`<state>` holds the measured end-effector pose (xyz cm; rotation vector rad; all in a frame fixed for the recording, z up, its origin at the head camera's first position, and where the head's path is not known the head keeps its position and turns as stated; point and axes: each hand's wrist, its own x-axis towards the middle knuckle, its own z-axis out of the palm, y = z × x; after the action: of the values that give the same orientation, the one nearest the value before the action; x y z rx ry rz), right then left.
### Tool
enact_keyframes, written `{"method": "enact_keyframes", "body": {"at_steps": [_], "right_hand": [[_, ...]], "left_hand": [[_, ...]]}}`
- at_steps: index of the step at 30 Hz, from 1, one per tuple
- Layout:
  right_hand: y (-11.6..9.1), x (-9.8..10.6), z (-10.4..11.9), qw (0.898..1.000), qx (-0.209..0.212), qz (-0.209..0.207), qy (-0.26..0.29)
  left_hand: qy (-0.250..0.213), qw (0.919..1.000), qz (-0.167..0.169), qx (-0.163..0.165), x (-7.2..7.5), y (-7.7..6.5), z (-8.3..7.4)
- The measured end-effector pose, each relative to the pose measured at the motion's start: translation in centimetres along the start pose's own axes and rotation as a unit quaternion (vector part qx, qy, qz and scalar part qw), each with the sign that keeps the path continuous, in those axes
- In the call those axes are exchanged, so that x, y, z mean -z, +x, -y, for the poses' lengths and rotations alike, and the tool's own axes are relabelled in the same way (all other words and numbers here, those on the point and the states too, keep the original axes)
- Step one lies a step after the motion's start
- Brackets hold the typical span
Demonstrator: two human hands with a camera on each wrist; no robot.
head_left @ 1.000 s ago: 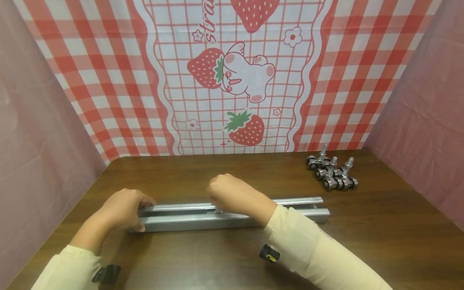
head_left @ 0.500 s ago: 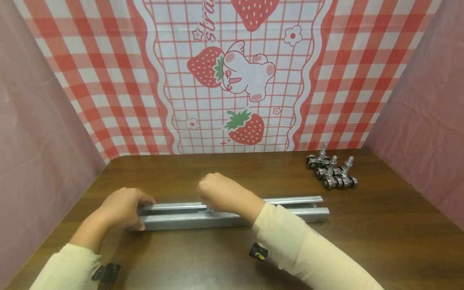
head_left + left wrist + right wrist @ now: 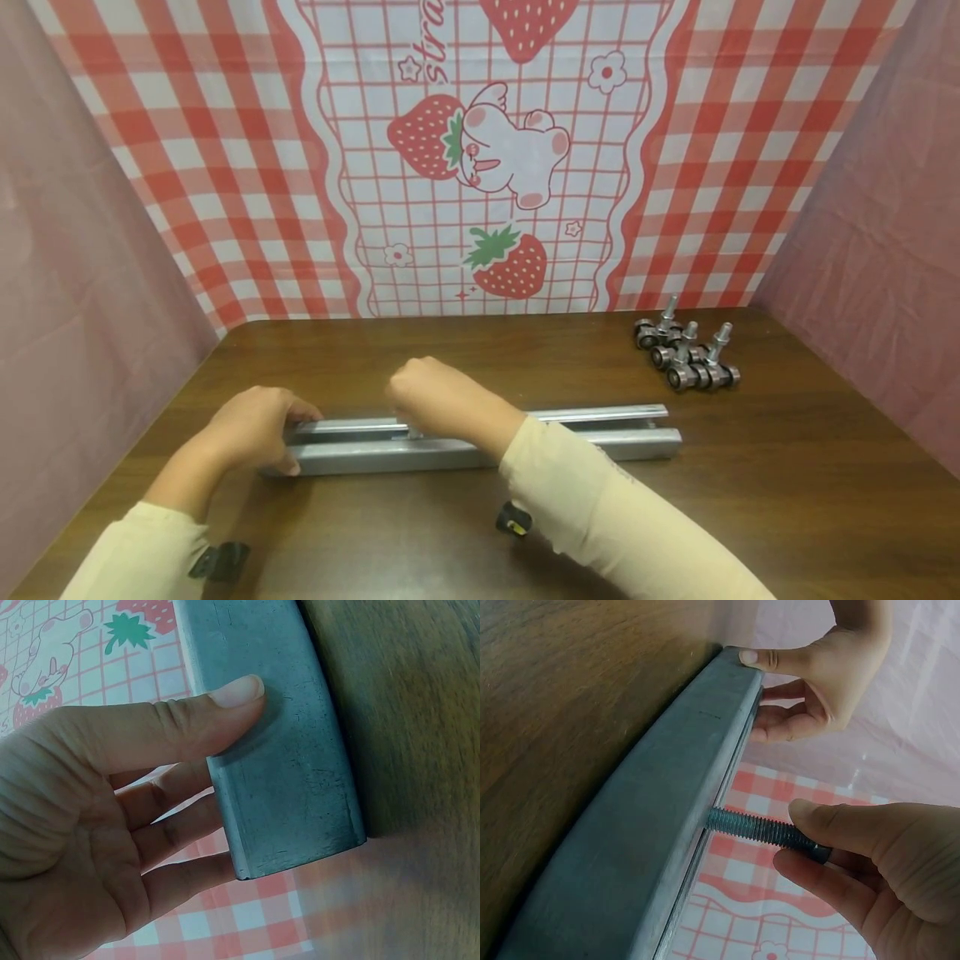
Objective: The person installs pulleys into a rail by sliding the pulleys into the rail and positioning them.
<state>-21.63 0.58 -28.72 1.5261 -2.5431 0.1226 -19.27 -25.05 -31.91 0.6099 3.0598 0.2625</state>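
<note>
A silvery metal channel rail [image 3: 465, 454] with a long slot on top lies crosswise on the table. My left hand [image 3: 251, 429] grips its left end; in the left wrist view the thumb lies along the near wall [image 3: 300, 780] and the fingers are behind the far side. Above the rail, left of its middle, is my right hand [image 3: 431, 396]. In the right wrist view its thumb and fingers pinch a threaded bolt [image 3: 754, 827] that stands up out of the slot. Whatever the bolt joins to is hidden inside the rail.
Three roller trolleys with upright bolts stand together at the back right: one behind [image 3: 660, 333], one in the middle [image 3: 680, 357] and one in front [image 3: 705, 377]. A red-and-white strawberry cloth [image 3: 510, 167] hangs behind the brown wooden table [image 3: 420, 533], with pink cloth on both sides.
My right hand has slid leftward along the rail, with the bolt moving along the slot in its grip. The left hand and the rail have stayed nearly where they were.
</note>
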Motion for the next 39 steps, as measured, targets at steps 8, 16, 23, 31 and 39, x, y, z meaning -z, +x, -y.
{"method": "enact_keyframes", "body": {"at_steps": [8,16,23,31,39], "right_hand": [[0.8,-0.5,0.8,1.0,-0.007,-0.009,-0.021],[2.1,-1.2,1.8,0.998,-0.004,-0.024,-0.06],[3.3,-1.9,2.4,0.997,0.0,-0.024,-0.067],[4.8,-2.0,3.2,0.997,-0.002,-0.013,-0.073],[4.6,-2.1,3.6,0.997,-0.023,-0.046,-0.057]], "left_hand": [[0.003,1.0,-0.002,0.001,0.0,0.0,-0.1],[0.006,1.0,-0.007,-0.001,0.0,-0.1,0.2],[0.003,0.9999,-0.016,-0.005,-0.1,-0.3,0.4],[-0.004,0.9998,-0.017,0.004,0.0,-0.4,0.6],[-0.023,0.9993,-0.025,0.012,-0.4,-0.6,0.7]]}}
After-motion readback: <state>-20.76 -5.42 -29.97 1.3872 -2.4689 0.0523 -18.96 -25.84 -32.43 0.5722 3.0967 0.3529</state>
